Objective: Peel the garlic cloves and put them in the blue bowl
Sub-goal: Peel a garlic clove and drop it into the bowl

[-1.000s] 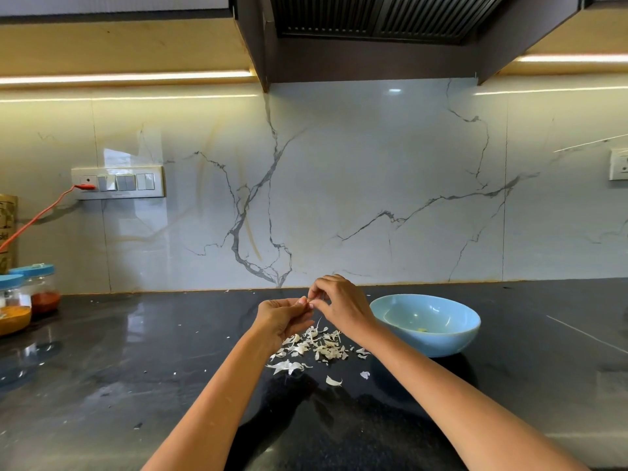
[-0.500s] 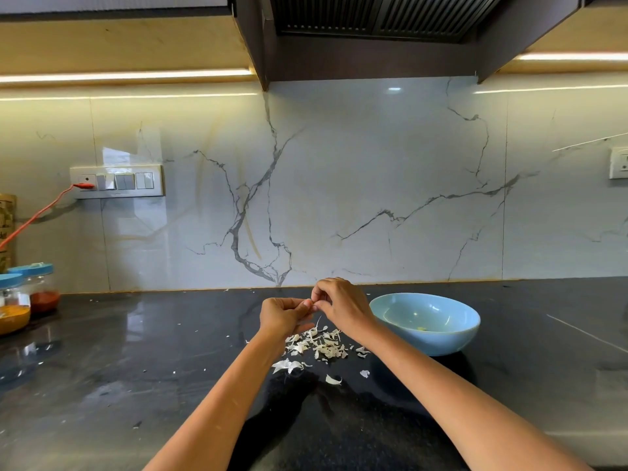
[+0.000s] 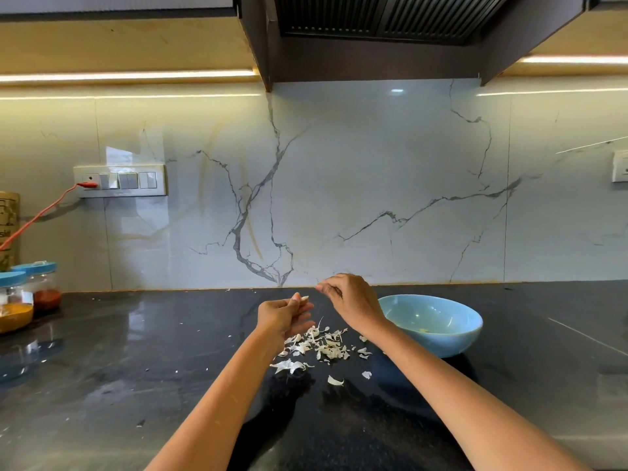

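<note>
My left hand (image 3: 283, 316) pinches a pale garlic clove (image 3: 302, 298) at its fingertips, held above the counter. A short way to the right and slightly higher, my right hand (image 3: 350, 299) has its fingers curled with thumb and forefinger pinched together; whether a bit of skin is between them is too small to tell. The blue bowl (image 3: 438, 329) stands on the counter just right of my right wrist, with a small yellowish piece at its bottom. A heap of white garlic peels (image 3: 323, 346) lies under both hands.
The black glossy counter (image 3: 136, 368) runs wall to wall, backed by a marble splashback. Two blue-lidded spice jars (image 3: 40, 283) and a yellow-filled container (image 3: 13, 314) stand at the far left. An orange cable (image 3: 40, 214) is plugged into the switch panel.
My hands, which were together on the clove, have pulled apart: the right hand moved up and right, the left stays with the clove.
</note>
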